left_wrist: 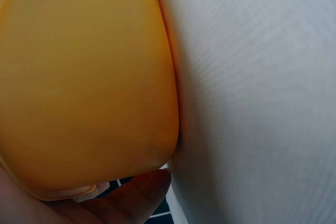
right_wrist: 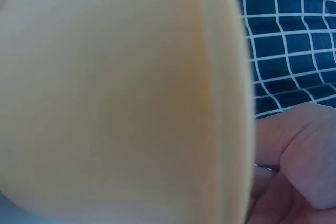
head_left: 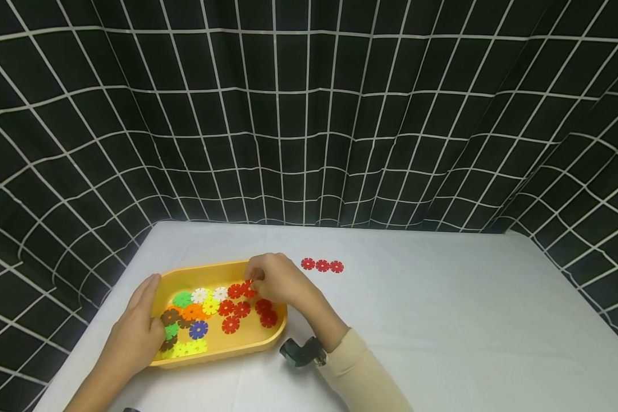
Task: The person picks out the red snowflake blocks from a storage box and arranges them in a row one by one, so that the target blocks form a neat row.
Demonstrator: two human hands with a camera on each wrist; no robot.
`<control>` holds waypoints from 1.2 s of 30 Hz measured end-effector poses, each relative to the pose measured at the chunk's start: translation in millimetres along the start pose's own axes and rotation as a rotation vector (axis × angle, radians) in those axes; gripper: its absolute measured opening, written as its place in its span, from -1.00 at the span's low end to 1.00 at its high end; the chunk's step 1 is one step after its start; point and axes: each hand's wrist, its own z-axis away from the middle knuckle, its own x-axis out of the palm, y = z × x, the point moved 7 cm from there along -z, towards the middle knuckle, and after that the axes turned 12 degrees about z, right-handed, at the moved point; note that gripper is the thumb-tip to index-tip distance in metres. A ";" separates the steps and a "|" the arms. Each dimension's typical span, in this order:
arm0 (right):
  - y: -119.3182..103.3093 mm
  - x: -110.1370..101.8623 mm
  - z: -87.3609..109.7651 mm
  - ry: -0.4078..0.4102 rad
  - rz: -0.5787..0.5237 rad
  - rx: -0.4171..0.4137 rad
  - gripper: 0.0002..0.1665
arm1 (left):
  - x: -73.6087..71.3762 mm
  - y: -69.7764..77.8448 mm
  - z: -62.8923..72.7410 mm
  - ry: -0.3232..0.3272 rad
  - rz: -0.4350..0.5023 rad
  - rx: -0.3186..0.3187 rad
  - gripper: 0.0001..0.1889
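Discs, red, flat and notched round the edge (head_left: 230, 325), lie in the right half of a shallow yellow plastic tray (head_left: 247, 344), with similar discs in other colours (head_left: 191, 312) to their left. The left hand (head_left: 134, 329) grips the tray's left end, thumb at the rim, fingers outside. The right hand (head_left: 275, 278) reaches over the far right rim, fingers bent together at the red discs; whether they pinch one, the pictures cannot tell. Three more red discs (head_left: 322, 265) lie in a row on the white cloth (head_left: 443, 309).

the tray (head_left: 247, 336) looks smooth, softly glossy plastic, the notched discs (head_left: 230, 325) plastic; tablecloth (head_left: 443, 297) and checked curtain (head_left: 319, 114) are matt cloth.
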 end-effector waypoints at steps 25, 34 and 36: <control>27.0 -18.2 -3.8 0.050 -0.273 0.042 -0.89 | 0.4 -0.9 -0.2 0.006 0.007 0.001 -0.12; 40.0 -28.5 -2.2 0.081 -0.313 0.059 -0.89 | -0.2 -0.3 0.5 0.018 0.008 0.023 -0.12; 44.1 -32.1 -1.3 0.086 -0.326 0.074 -0.89 | -0.3 0.0 0.5 0.017 0.006 0.022 -0.13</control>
